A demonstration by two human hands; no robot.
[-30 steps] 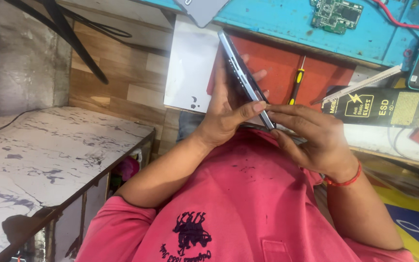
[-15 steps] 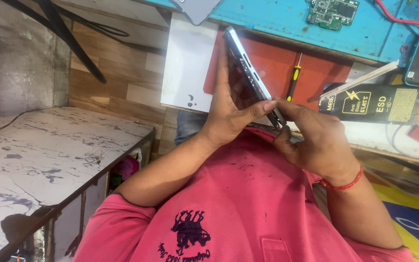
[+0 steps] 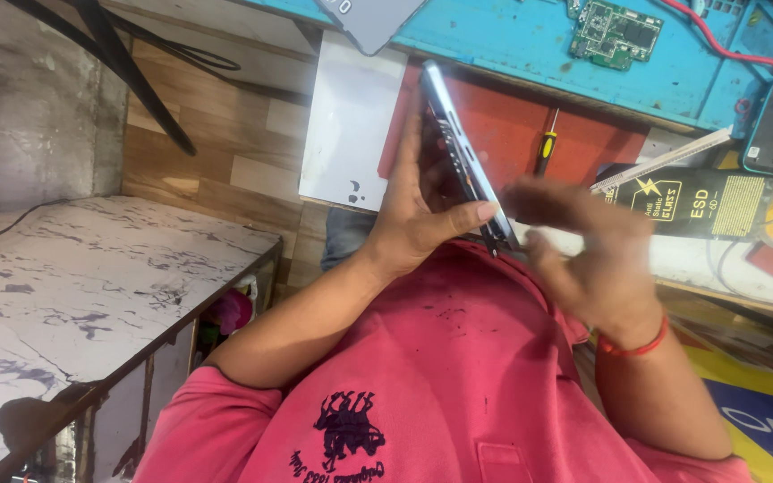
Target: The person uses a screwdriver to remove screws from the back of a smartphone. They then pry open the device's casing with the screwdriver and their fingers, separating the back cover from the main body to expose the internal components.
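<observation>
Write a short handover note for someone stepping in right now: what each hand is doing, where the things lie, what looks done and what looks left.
Left hand: grips the phone edge-on, tilted, thumb across its lower end.
Right hand: blurred at the phone's lower end; whether it pinches anything cannot be told.
Things: a yellow-handled screwdriver lies on the red mat; a green circuit board lies on the blue bench top; a white sheet lies left of the mat.
Done: phone lifted off the bench, in hand.
Left: the phone looks in one piece; the screwdriver lies unused.
</observation>
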